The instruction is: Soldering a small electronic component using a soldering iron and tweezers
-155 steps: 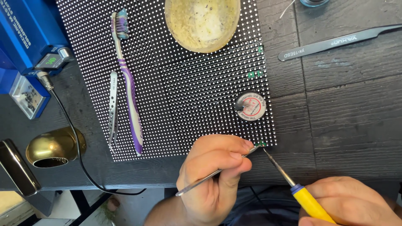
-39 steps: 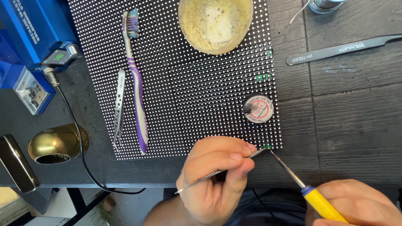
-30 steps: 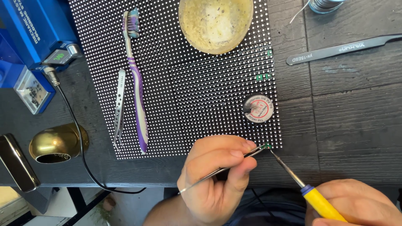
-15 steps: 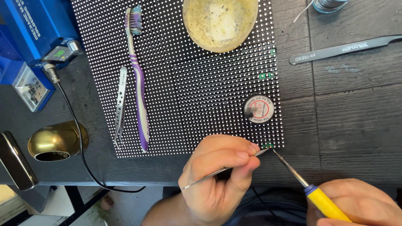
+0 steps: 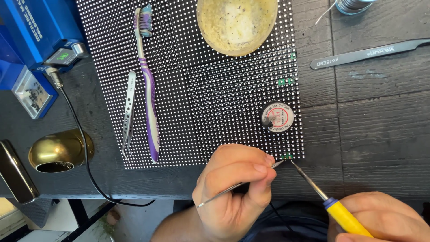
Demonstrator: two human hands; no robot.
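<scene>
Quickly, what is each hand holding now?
Left hand: closed on tweezers, tip at the panel corner.
Right hand: closed on a soldering iron, tip at the same corner.

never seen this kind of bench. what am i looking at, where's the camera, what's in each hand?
One view, from a camera on the person's head, looking down at a dark wooden table. No machine: two bare hands. On the table lies a black panel of white dots, bearing a purple toothbrush, a yellowish dish, a small round tin and spare tweezers. The left hand pinches thin metal tweezers; the right hand holds a yellow-handled soldering iron. Both tips meet at the panel's lower right corner.
</scene>
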